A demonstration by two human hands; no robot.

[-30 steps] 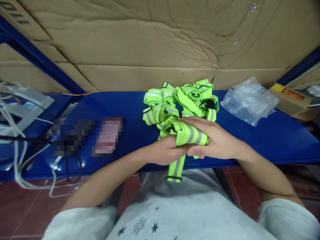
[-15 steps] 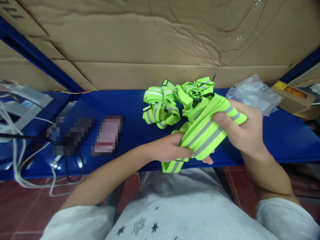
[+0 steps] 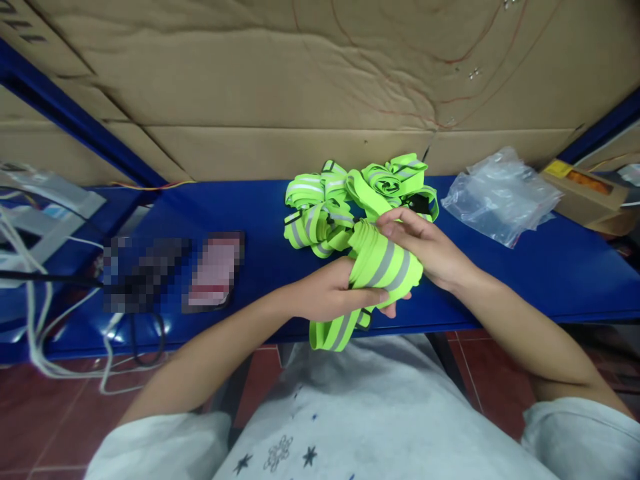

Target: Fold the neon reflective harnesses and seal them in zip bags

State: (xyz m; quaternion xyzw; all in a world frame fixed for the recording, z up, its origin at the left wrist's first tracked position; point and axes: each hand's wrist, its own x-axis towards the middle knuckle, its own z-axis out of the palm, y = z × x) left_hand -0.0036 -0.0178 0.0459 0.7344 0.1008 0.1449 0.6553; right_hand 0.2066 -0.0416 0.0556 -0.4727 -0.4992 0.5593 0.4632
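Folded layers of a neon-yellow reflective strap [image 3: 387, 267] with grey stripes lie between my two hands, above the front of the blue shelf. My left hand [image 3: 335, 290] is closed around the lower left of the bundle, its thumb across the front and fingertips showing beneath. On the upper right edge, my right hand [image 3: 425, 247] grips the folds, thumb and fingers bent over them. A loop with a black buckle hangs below my left hand. Just behind, a pile of similar rolled reflective straps [image 3: 315, 193] rests on the shelf.
Clear plastic bags [image 3: 503, 197] lie right of the pile, beside an open cardboard box [image 3: 585, 190]. A phone [image 3: 214, 270], blurred out, lies to the left, near white cables [image 3: 35, 320]. Cardboard sheets [image 3: 250, 80] form the back wall. The blue shelf [image 3: 500, 280] has a front edge close to my body.
My right hand has moved left and folded the strap's stretched end over into a more compact bundle. My left hand keeps its hold, slightly shifted left.
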